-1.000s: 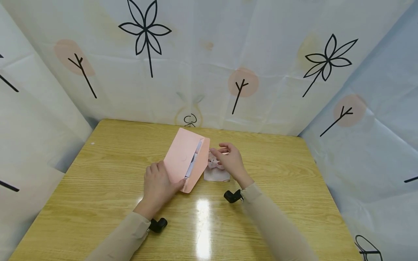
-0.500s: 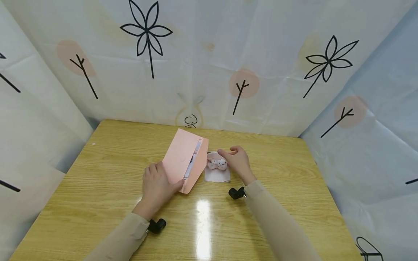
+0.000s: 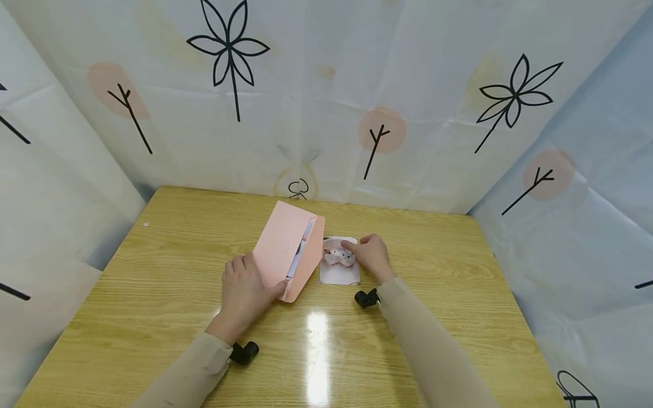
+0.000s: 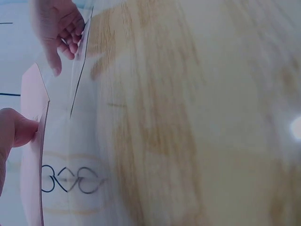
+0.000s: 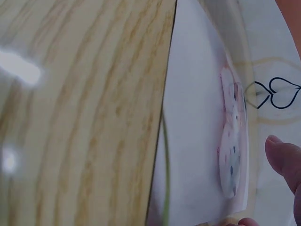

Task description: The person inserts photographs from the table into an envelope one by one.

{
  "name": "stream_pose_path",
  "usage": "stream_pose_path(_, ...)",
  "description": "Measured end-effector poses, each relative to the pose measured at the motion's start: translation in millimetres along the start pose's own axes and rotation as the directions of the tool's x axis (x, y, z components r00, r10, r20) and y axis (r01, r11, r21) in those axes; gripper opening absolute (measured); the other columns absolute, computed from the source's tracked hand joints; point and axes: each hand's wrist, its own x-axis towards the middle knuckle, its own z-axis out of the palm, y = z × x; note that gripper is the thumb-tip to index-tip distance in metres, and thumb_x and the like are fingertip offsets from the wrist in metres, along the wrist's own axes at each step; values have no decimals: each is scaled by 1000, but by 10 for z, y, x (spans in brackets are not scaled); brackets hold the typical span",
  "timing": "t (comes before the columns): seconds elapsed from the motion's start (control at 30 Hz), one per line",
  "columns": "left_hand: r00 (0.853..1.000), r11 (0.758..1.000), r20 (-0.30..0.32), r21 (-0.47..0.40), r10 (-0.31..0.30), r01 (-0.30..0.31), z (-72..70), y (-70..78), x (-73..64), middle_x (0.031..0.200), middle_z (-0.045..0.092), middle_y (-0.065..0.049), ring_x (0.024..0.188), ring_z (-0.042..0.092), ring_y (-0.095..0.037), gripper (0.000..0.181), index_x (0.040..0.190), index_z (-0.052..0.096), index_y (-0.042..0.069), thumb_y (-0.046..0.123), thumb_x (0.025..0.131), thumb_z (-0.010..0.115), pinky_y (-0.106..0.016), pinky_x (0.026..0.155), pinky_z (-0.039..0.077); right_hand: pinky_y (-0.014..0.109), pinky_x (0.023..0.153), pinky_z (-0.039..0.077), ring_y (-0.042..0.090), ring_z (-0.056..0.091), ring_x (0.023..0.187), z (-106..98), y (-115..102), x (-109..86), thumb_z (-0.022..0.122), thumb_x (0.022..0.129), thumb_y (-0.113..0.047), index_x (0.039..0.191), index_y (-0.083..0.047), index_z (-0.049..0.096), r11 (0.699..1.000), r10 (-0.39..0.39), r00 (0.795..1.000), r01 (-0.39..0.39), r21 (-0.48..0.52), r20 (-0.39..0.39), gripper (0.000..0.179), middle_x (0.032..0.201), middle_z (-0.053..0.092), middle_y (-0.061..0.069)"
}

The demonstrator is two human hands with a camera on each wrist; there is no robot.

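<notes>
My left hand [image 3: 245, 289] grips the lower left side of a pink envelope [image 3: 283, 238], with its thumb near the opening. The flap stands open to the right, and white printed paper [image 3: 297, 260] shows inside. Just right of the envelope, a white card [image 3: 339, 276] lies on the table, bearing a spotted pink bow shape [image 3: 340, 256]. At the card's right edge is my right hand [image 3: 374, 258], thumb apart from its loosely bent fingers. In the right wrist view its thumb [image 5: 284, 157] is clear of the card, while a fingertip [image 5: 247, 221] is by the card's edge.
The wooden table [image 3: 204, 226] reaches back to a white patterned cloth [image 3: 326, 85], which also hangs at both sides. A small white speck [image 3: 145, 224] lies at the far left. Black wrist-worn devices [image 3: 245, 352] project from both sleeves.
My right hand has drawn back rightward off the card, uncovering the bow shape, then lowered slightly at the right edge. The left hand and envelope have barely moved.
</notes>
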Motion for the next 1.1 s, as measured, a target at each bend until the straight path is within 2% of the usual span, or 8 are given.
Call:
stream_pose_path(0.13, 1000, 1000, -11, 1, 6, -6, 8, -8, 6, 100, 46, -26, 92, 42, -40, 95, 113, 46, -13, 61, 62, 77, -49, 79, 36, 37, 73, 45, 28, 52, 89, 35, 11, 13, 77, 77, -48, 110, -2, 52, 1000, 13, 1000, -13, -18, 3, 62, 106, 55, 14)
stream_pose_path(0.37, 1000, 1000, -8, -4, 4, -4, 7, -9, 11, 101, 47, -27, 93, 42, -41, 95, 114, 46, -13, 61, 62, 77, -50, 80, 37, 39, 76, 48, 27, 58, 91, 75, -21, 19, 77, 78, -46, 113, -1, 56, 990, 17, 1000, -19, -138, -10, 61, 111, 59, 14)
stream_pose_path(0.5, 1000, 1000, -8, -6, 2, -2, 1, -3, 13, 101, 47, -27, 93, 42, -41, 95, 114, 47, -13, 61, 63, 77, -50, 80, 37, 37, 72, 47, 25, 58, 88, 82, -44, 23, 78, 78, -45, 112, -1, 58, 986, 26, 1000, -28, -164, -19, 59, 110, 60, 13)
stream_pose_path(0.63, 1000, 1000, -7, -9, 0, 0, -7, 4, 12, 100, 47, -27, 92, 42, -41, 94, 114, 47, -13, 60, 63, 77, -50, 80, 37, 33, 62, 45, 22, 57, 78, 92, -46, 29, 79, 78, -43, 102, -2, 63, 988, 36, 999, -39, -152, -23, 49, 99, 62, 11)
stream_pose_path(0.73, 1000, 1000, -4, -6, -1, 1, -21, 12, 8, 100, 47, -27, 92, 42, -40, 94, 114, 47, -13, 60, 63, 77, -50, 80, 37, 33, 59, 44, 22, 57, 74, 95, -44, 21, 79, 79, -40, 96, -3, 61, 991, 46, 999, -49, -124, -26, 44, 92, 61, 9)
stream_pose_path(0.93, 1000, 1000, -7, 1, 5, -5, -45, 13, -2, 100, 47, -27, 92, 43, -41, 94, 113, 47, -13, 60, 63, 77, -50, 79, 37, 37, 67, 45, 27, 56, 84, 85, -33, -27, 77, 82, -34, 106, -3, 47, 997, 35, 999, -37, -74, -23, 49, 96, 57, 13)
stream_pose_path(1.1, 1000, 1000, -11, 7, 10, -10, -64, 11, -8, 100, 47, -27, 93, 43, -41, 95, 113, 47, -13, 61, 62, 78, -50, 80, 38, 38, 72, 48, 28, 54, 90, 33, -16, -50, 74, 85, -25, 114, -1, 44, 999, 7, 1000, -8, -41, -12, 48, 106, 55, 18)
